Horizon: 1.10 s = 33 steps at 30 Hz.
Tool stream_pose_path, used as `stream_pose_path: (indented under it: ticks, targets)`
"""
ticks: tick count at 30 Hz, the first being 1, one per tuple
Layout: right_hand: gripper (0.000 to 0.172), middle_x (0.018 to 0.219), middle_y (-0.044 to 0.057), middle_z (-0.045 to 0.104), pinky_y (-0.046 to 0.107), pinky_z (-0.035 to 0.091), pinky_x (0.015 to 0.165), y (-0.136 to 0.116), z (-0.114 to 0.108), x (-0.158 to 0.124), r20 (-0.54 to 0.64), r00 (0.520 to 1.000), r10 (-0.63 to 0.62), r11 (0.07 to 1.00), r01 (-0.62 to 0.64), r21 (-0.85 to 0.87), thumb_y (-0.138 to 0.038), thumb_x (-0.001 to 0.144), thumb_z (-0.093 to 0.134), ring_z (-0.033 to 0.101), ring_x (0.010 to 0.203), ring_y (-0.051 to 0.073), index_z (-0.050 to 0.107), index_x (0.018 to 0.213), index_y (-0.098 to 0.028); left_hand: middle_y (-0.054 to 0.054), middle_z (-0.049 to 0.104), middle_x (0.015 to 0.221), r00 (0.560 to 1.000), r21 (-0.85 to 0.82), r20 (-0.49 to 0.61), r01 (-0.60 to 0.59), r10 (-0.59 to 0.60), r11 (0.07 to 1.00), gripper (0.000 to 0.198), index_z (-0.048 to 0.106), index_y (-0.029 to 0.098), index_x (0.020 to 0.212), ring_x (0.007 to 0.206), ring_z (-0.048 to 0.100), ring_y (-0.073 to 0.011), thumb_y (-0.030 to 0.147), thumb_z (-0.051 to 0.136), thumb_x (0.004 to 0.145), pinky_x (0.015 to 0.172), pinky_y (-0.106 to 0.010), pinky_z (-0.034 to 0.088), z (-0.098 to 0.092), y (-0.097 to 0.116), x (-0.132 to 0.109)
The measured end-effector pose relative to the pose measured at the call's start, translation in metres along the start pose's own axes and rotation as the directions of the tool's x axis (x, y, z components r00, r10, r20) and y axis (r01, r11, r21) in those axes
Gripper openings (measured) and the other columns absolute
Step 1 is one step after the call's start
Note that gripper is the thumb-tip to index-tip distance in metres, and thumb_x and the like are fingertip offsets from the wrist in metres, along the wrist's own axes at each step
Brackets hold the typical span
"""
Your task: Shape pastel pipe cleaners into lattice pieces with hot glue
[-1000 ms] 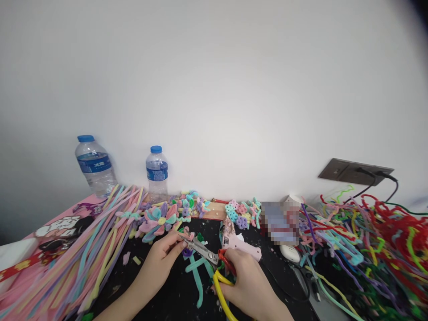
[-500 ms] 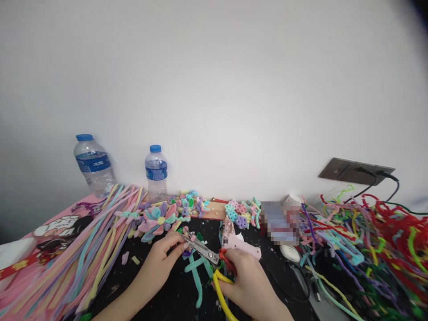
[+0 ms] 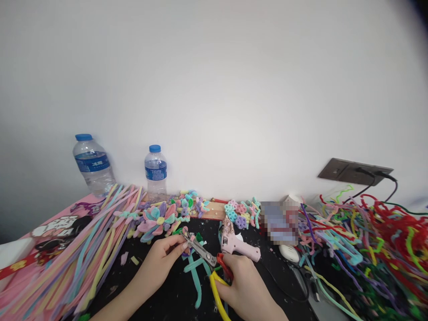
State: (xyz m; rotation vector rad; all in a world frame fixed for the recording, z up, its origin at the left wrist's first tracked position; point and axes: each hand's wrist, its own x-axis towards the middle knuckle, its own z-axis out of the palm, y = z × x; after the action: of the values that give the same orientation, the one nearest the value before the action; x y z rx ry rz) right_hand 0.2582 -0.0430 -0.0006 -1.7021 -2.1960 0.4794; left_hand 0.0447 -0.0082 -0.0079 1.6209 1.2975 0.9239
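Observation:
My right hand (image 3: pixel 245 283) is closed on the red and yellow handles of a pair of scissors (image 3: pixel 207 257), whose blades point up and left. At the blade tips, my left hand (image 3: pixel 165 256) pinches a small pink piece of pipe cleaner (image 3: pixel 185 232) between thumb and fingertips. Its full shape is partly hidden by the blades and fingers. Under the scissors lie teal pipe cleaner pieces (image 3: pixel 196 281) on the black mat (image 3: pixel 150 294). A pink glue gun (image 3: pixel 242 247) lies just beyond my right hand.
Long pastel pipe cleaners (image 3: pixel 96 249) spread over the left side. Finished pipe cleaner flowers (image 3: pixel 160 220) line the back, near two water bottles (image 3: pixel 156 171). Tangled bright pipe cleaners (image 3: pixel 384 249) fill the right. A white mouse (image 3: pixel 289 253) lies beside a blurred rectangle.
My right hand and the scissors handles have shifted slightly left and down, uncovering more of the glue gun's handle. The left hand stays nearly where it was, still pinching the pink piece.

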Motion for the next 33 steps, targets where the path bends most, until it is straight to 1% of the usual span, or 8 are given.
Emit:
stream_pose_path:
  ticks: [6, 11, 17, 20, 24, 28, 30, 33]
  targets:
    - [0.025, 0.056, -0.003, 0.047, 0.024, 0.018, 0.049, 0.000, 0.003, 0.000, -0.004, 1.000, 0.013, 1.000, -0.013, -0.001, -0.023, 0.067, 0.058, 0.039, 0.052, 0.010, 0.036, 0.058, -0.019, 0.001, 0.049, 0.065, 1.000, 0.010, -0.004, 0.002, -0.002, 1.000, 0.028, 0.053, 0.019, 0.065, 0.067, 0.049, -0.0190, 0.038, 0.045, 0.083, 0.061, -0.024, 0.037, 0.000, -0.002, -0.001]
    - [0.026, 0.055, -0.003, 0.045, 0.024, 0.018, 0.048, -0.002, 0.004, 0.000, -0.006, 1.000, 0.019, 1.000, -0.019, 0.010, -0.025, 0.068, 0.057, 0.038, 0.051, 0.010, 0.034, 0.057, -0.019, 0.001, 0.052, 0.066, 1.000, 0.015, -0.002, 0.001, -0.001, 1.000, 0.028, 0.054, 0.019, 0.065, 0.069, 0.051, -0.0195, 0.038, 0.045, 0.083, 0.064, -0.024, 0.038, -0.001, 0.001, 0.001]
    - [0.025, 0.054, -0.003, 0.044, 0.024, 0.017, 0.048, -0.002, 0.006, 0.000, -0.012, 0.999, 0.031, 0.999, -0.031, 0.007, -0.024, 0.067, 0.056, 0.037, 0.050, 0.011, 0.034, 0.057, -0.020, 0.000, 0.056, 0.066, 1.000, 0.067, -0.017, 0.007, -0.006, 0.998, 0.029, 0.055, 0.019, 0.065, 0.069, 0.053, -0.0208, 0.039, 0.044, 0.083, 0.063, -0.025, 0.040, -0.002, 0.002, 0.000]
    - [0.025, 0.053, -0.002, 0.044, 0.024, 0.018, 0.048, -0.002, 0.006, 0.000, -0.014, 0.999, 0.036, 0.999, -0.036, 0.011, -0.024, 0.068, 0.056, 0.037, 0.050, 0.011, 0.034, 0.057, -0.020, -0.002, 0.061, 0.071, 1.000, 0.064, -0.014, 0.008, -0.007, 0.998, 0.029, 0.059, 0.019, 0.067, 0.073, 0.056, -0.0224, 0.039, 0.044, 0.083, 0.067, -0.027, 0.042, -0.002, 0.001, 0.000]
    - [0.022, 0.055, -0.001, 0.047, 0.023, 0.021, 0.048, 0.000, 0.002, 0.002, -0.024, 0.998, 0.055, 0.998, -0.054, 0.032, -0.022, 0.071, 0.052, 0.041, 0.052, 0.012, 0.036, 0.057, -0.020, -0.004, 0.067, 0.079, 0.999, 0.050, -0.019, 0.032, -0.031, 0.998, 0.032, 0.067, 0.019, 0.077, 0.080, 0.060, -0.0252, 0.043, 0.046, 0.083, 0.071, -0.030, 0.044, -0.002, 0.001, 0.001]
    - [0.024, 0.055, -0.001, 0.047, 0.023, 0.023, 0.049, 0.003, -0.004, 0.005, -0.065, 0.993, 0.098, 0.995, -0.098, 0.000, -0.026, 0.073, 0.052, 0.043, 0.053, 0.013, 0.035, 0.057, -0.020, -0.003, 0.069, 0.080, 0.997, 0.149, -0.068, 0.037, -0.027, 0.988, 0.032, 0.069, 0.022, 0.076, 0.078, 0.062, -0.0260, 0.043, 0.046, 0.082, 0.068, -0.030, 0.046, -0.007, -0.002, 0.004]
    - [0.024, 0.056, -0.001, 0.048, 0.023, 0.023, 0.049, 0.004, -0.006, 0.007, -0.084, 0.991, 0.108, 0.994, -0.110, -0.023, -0.027, 0.074, 0.051, 0.043, 0.053, 0.013, 0.035, 0.058, -0.020, -0.004, 0.069, 0.084, 0.995, 0.241, -0.100, 0.010, 0.014, 0.971, 0.030, 0.069, 0.023, 0.079, 0.081, 0.062, -0.0261, 0.041, 0.045, 0.083, 0.069, -0.031, 0.047, -0.012, -0.005, 0.005]
    - [0.021, 0.057, 0.000, 0.050, 0.023, 0.025, 0.050, 0.004, -0.008, 0.008, -0.121, 0.981, 0.152, 0.985, -0.160, -0.058, -0.028, 0.074, 0.051, 0.046, 0.054, 0.015, 0.037, 0.059, -0.021, -0.007, 0.069, 0.091, 0.983, 0.407, -0.143, -0.047, 0.114, 0.912, 0.028, 0.070, 0.023, 0.086, 0.089, 0.060, -0.0279, 0.039, 0.046, 0.083, 0.075, -0.034, 0.046, -0.020, -0.012, 0.008]
